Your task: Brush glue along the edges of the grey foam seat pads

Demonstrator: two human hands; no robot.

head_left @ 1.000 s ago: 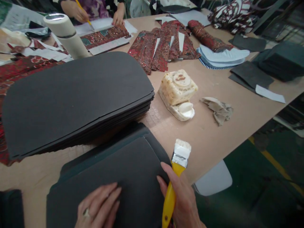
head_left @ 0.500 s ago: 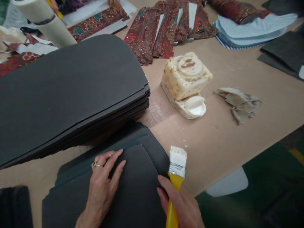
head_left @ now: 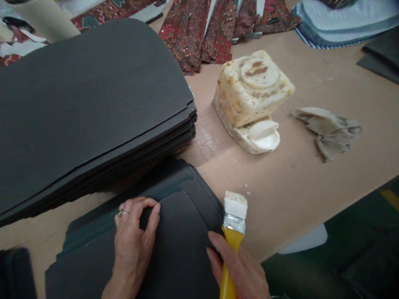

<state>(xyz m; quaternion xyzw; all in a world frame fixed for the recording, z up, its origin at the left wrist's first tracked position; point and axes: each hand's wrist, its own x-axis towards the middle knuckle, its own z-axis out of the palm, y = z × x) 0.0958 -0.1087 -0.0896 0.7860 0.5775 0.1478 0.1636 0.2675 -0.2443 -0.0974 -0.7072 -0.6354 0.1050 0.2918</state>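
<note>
Several dark sheets lie overlapped in front of me, low in the view. My left hand, a ring on one finger, rests on them; its thumb and index finger pinch the upper edge of the top sheet. At the sheets' right edge my right hand is wrapped round the yellow handle of a paintbrush. The brush points up, with white stuff on its bristles. Beyond it stands a stained, pale container with a white glob in its low front opening.
A tall stack of dark boards fills the left. A crumpled cloth lies right of the container. Patterned red-brown strips and folded light-blue cloth are at the back. The table edge runs along the lower right.
The view has shifted, bringing the container and stack closer. My left fingers, stretched out before, have drawn together at the top sheet's edge. My right hand still holds the brush.
</note>
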